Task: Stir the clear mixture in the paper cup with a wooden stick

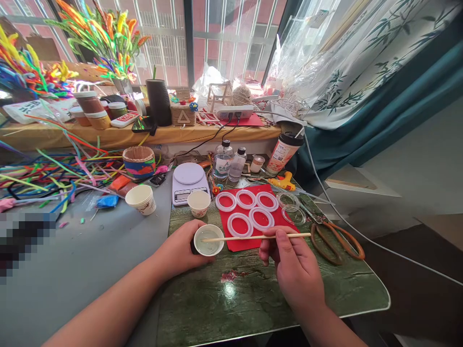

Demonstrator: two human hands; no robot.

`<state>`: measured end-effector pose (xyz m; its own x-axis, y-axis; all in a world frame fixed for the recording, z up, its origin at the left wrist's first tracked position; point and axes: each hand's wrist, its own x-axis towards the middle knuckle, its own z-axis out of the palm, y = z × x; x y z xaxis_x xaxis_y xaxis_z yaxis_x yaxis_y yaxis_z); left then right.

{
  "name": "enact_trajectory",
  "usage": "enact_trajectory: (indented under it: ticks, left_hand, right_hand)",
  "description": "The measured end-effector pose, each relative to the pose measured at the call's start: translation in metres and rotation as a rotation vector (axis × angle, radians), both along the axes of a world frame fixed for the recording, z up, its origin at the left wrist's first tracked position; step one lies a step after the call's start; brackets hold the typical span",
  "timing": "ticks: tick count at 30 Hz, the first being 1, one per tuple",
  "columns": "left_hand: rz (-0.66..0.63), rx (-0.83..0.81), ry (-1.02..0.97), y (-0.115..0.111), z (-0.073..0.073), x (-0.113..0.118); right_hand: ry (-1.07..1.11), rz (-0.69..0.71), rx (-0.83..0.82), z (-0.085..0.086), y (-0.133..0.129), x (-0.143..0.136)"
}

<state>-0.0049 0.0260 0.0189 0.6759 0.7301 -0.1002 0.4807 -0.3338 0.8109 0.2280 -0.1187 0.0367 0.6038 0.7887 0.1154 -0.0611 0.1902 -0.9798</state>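
My left hand (183, 248) is wrapped round a white paper cup (209, 252) that holds a clear, slightly cloudy liquid. In my right hand (294, 262) a thin wooden stick (249, 237) is pinched, lying nearly level, with its left end inside the cup. Behind the cup, several pale ring-shaped molds (240, 225) lie on a red sheet (235, 245). Another paper cup (198, 204) stands in front of a white digital scale (189, 182). Two clear bottles (223, 161) stand behind the molds.
Scissors with brown handles (338, 243) and clear rings (293, 213) lie at the right. Behind are a yellow glue gun (284, 181) and a lidded drink cup (285, 152). Stacked paper cups (141, 199) and colourful pipe cleaners (72, 173) are at the left. A white cable (347, 224) crosses the right.
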Motion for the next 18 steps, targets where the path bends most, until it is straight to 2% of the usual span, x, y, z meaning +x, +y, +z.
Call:
enact_trajectory:
  ticks: [18]
  left_hand:
    - [-0.015, 0.025, -0.021, 0.0009, -0.0046, -0.0008]
  right_hand:
    - [0.02, -0.036, -0.01, 0.0012, 0.0069, 0.003]
